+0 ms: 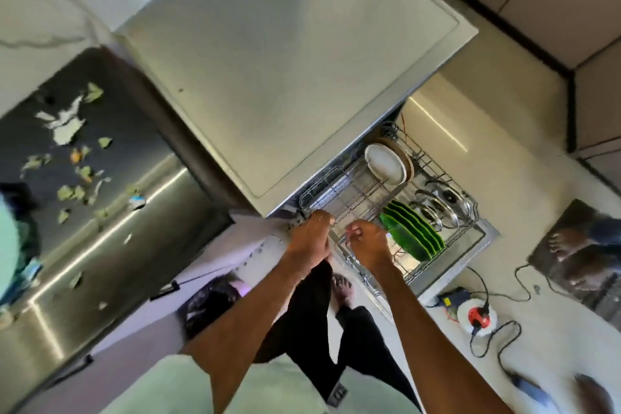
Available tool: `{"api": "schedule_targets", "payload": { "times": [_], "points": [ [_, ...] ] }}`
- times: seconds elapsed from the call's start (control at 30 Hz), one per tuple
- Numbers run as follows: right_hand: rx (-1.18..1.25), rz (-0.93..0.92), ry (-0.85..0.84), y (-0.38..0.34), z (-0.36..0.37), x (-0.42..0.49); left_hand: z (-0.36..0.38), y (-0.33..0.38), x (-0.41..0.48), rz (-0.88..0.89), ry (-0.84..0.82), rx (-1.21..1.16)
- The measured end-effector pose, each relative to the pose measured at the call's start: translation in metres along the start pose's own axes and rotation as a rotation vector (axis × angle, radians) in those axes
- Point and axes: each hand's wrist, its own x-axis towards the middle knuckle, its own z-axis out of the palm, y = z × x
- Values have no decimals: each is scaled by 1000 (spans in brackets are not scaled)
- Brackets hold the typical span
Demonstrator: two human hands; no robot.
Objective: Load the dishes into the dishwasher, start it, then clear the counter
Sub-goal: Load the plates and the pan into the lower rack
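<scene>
Table (pixel 111 245): steel, scraps (pixel 65 129) strewn over it.
Left hand (pixel 311 240): fingers curled over the rack's (pixel 349 191) near left corner.
Right hand (pixel 368 244): fingers curled at the rack's near rim; grip cannot be told.
Rack: out of the dishwasher (pixel 285 60).
White plates (pixel 386 163): upright, far edge.
Green plates (pixel 413 232): upright row, right edge.
Lids (pixel 443 202): far right corner.

A kitchen: a dishwasher rack (pixel 339 191) holding plates (pixel 413 233) and pot lids (pixel 440 203) beside a scrap-littered steel counter (pixel 117 245).
</scene>
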Motion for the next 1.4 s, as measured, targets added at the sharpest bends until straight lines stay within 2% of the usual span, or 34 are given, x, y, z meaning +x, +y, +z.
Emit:
{"api": "schedule_targets", "payload": {
  "times": [0.17,0.3,0.33,0.4,0.47,0.67,0.83,1.17,1.4],
  "points": [
    [-72,-181,-61,-36,-5,-64,-45,1,-100,-93,99,9],
    [-175,-278,-248,-96,7,-111,-56,-31,-198,-78,356,-69],
    [-167,-301,-294,-112,14,-120,-54,-48,-220,-161,330,-98],
    [-147,-391,-329,-137,36,-131,-56,-79,-260,-396,374,-124],
    [-185,-498,-374,-166,61,-142,-64,-100,-301,-547,431,-192],
    [-324,-727,-539,-276,138,-203,-71,-167,-428,-808,752,-363],
    [-387,-870,-651,-343,222,-259,-65,-215,-517,-956,915,-416],
    [-502,-1006,-859,-385,398,-379,-37,-269,-655,-1202,1043,-483],
    [-608,-1073,-955,-372,447,-424,9,-280,-693,-1517,994,-639]
  ]
}}
